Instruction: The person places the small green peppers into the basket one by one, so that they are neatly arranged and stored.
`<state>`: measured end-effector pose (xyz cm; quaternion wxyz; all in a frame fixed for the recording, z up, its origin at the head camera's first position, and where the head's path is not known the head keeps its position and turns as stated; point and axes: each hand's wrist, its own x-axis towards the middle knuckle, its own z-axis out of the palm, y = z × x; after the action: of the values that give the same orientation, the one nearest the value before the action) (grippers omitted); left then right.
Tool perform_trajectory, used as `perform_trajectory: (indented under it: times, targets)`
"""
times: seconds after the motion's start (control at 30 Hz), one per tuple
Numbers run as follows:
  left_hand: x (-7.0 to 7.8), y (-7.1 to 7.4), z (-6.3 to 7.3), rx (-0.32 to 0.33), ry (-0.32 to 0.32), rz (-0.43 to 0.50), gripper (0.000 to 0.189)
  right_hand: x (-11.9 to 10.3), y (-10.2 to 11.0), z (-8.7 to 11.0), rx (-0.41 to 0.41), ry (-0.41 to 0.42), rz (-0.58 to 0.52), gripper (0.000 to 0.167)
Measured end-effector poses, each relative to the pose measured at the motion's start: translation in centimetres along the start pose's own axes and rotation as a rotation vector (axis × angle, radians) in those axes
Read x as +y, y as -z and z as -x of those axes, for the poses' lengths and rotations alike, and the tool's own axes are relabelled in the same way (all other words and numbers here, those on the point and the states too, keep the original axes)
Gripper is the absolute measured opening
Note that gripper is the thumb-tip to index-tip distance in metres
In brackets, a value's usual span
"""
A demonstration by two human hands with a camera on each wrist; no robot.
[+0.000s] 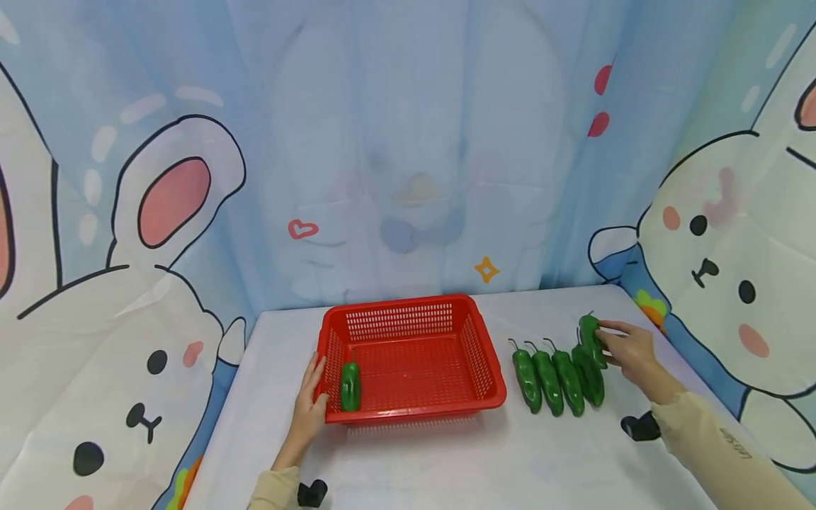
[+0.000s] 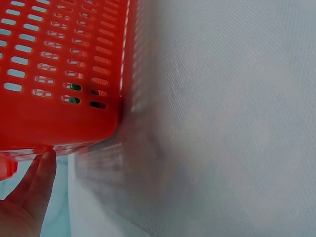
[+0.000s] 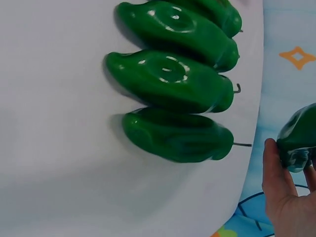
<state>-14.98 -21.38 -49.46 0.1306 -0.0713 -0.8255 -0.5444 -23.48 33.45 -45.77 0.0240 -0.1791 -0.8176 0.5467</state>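
A red plastic basket (image 1: pixel 414 412) stands on the table with one green pepper (image 1: pixel 350 387) lying upright along its left end inside. My left hand (image 1: pixel 309 407) rests against the basket's left side, its fairly straight fingers (image 2: pixel 42 177) touching the outer wall. On the right, my right hand (image 1: pixel 631 350) holds a green pepper (image 1: pixel 591 333) between thumb and fingers. That held pepper (image 3: pixel 298 133) is raised above the table in the right wrist view. Beside it several more green peppers (image 1: pixel 546 379) lie in a slanted row, stems toward the back.
A white cloth covers the table (image 1: pixel 408 467). Blue curtains (image 1: pixel 408 142) with printed rabbits hang behind it and at both sides. Dark wrist devices (image 1: pixel 640 427) sit at both cuffs.
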Motion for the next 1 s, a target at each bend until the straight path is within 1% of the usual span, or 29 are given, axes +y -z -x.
perform_trajectory:
  times: [0.2,0.4,0.47,0.53,0.63,0.73,0.77,0.8,0.83,0.87,0.93,1.0]
  targets:
    - [0.2,0.1,0.1,0.002,0.002,0.006,0.064,-0.8,-0.9,0.1,-0.012,0.025,-0.02,0.049]
    - [0.1,0.0,0.1,0.0,0.001,0.007,0.064,-1.0,-2.0,0.2,0.024,0.034,-0.008,0.048]
    - [0.1,0.0,0.1,0.003,-0.003,0.007,0.064,-0.5,-2.3,-0.2,0.024,0.038,-0.023,0.048]
    - [0.1,0.0,0.1,0.005,-0.006,0.007,0.064,0.7,-2.6,-1.4,0.026,0.04,-0.065,0.045]
    - [0.0,0.1,0.1,0.005,-0.004,0.006,0.064,2.2,-3.2,-3.1,0.04,0.021,-0.108,0.043]
    - [0.0,0.1,0.0,0.001,0.007,0.005,0.064,2.7,-3.9,-3.9,0.03,0.022,-0.125,0.043]
    - [0.0,0.1,0.0,0.002,0.007,0.007,0.064,2.6,-4.2,-3.8,0.036,0.021,-0.127,0.043]
    - [0.0,0.1,0.0,0.002,0.006,0.008,0.064,2.4,-4.5,-3.7,0.024,0.032,-0.138,0.042]
    - [0.0,0.1,0.0,0.003,0.002,0.01,0.064,1.9,-4.7,-3.2,0.019,0.035,-0.136,0.042]
    - [0.0,0.0,0.0,0.004,-0.003,0.012,0.064,1.2,-4.9,-2.6,0.001,0.051,-0.13,0.043]
    - [-0.1,0.0,0.0,0.008,-0.016,0.017,0.064,-0.2,-5.5,-1.2,-0.001,0.061,-0.134,0.042]
    - [-0.2,-0.1,0.0,0.011,-0.028,0.019,0.064,-2.0,-5.9,0.5,-0.027,0.076,-0.12,0.044]
